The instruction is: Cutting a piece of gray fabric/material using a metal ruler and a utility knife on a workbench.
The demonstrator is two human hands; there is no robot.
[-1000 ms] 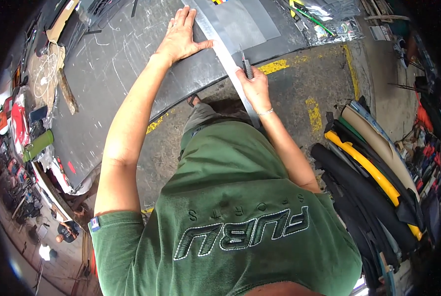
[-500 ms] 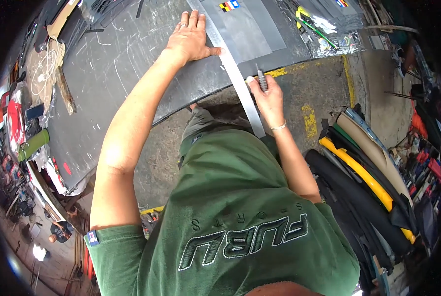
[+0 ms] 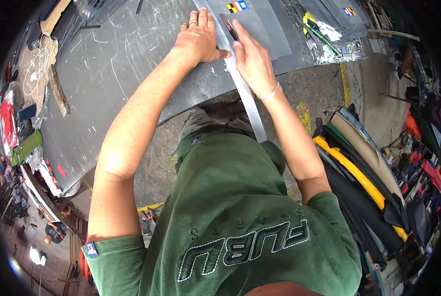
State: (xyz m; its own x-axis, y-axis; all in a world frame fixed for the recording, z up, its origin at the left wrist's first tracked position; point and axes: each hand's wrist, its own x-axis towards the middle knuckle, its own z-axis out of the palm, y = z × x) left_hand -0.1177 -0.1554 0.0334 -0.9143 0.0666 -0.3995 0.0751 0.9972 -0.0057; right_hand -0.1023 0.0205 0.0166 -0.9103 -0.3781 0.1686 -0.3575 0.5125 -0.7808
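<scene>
My left hand (image 3: 197, 43) lies flat with its fingers stretched out, pressing at the left edge of a long metal ruler (image 3: 248, 106). The ruler runs from the far side of the dark work table (image 3: 97, 93) past its near edge towards my shirt. Just right of the ruler, my right hand (image 3: 254, 63) is closed around a slim, dark-handled cutter (image 3: 228, 27), pointing away from me. Its tip is too small to make out. Under and beside the ruler lies a grey sheet (image 3: 272, 37) with a small coloured flag print (image 3: 237, 6).
At the table's right lie a yellow tool (image 3: 309, 20), a green stick (image 3: 324, 40) and clear plastic. A white cord (image 3: 33, 76), a wood strip (image 3: 57, 91) and a phone (image 3: 27, 113) lie left. Rolled materials (image 3: 356, 167) stand at right. Another person (image 3: 55, 233) is far lower left.
My right hand has moved up and away from me with the cutter, from beyond the table's near edge to over the sheet beside the ruler. My left hand stays pressed down.
</scene>
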